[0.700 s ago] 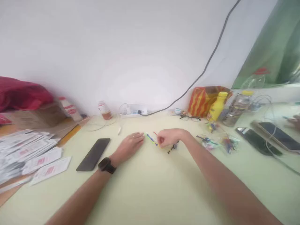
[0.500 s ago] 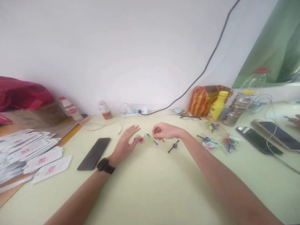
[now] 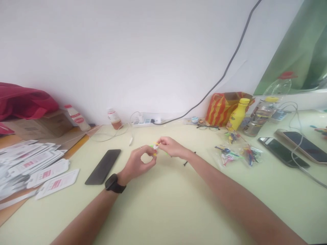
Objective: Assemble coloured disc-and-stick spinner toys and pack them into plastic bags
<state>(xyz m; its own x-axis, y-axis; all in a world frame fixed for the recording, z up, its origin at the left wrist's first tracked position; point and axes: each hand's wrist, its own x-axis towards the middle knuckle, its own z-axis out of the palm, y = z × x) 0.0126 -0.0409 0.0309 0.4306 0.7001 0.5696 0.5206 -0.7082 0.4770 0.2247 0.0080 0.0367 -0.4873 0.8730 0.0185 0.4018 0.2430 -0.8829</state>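
Note:
My left hand (image 3: 140, 160) is curled into a ring, with thumb and forefinger pinched on a small yellow plastic piece (image 3: 154, 154). My right hand (image 3: 170, 147) comes in from the other side, its fingertips closed on the upper end of a yellow piece. Between the fingertips a small white round piece (image 3: 155, 147) and a bit of red show; how they join is too small to tell. Green bits show near the hands, partly hidden. Behind my right forearm a black stick-like piece (image 3: 186, 163) lies on the table, mostly covered.
A black phone (image 3: 102, 167) lies left of my hands, with white cards (image 3: 56, 183) beyond it. Small clear bags of coloured parts (image 3: 226, 154) lie to the right, near glasses (image 3: 208, 127), a yellow bottle (image 3: 237, 115) and two more phones. A power strip (image 3: 146, 121) sits by the wall.
My right hand has moved left to meet my left hand, carrying a yellow piece. My left hand has gone from spread fingers to a pinch. The black piece is now largely covered by my forearm.

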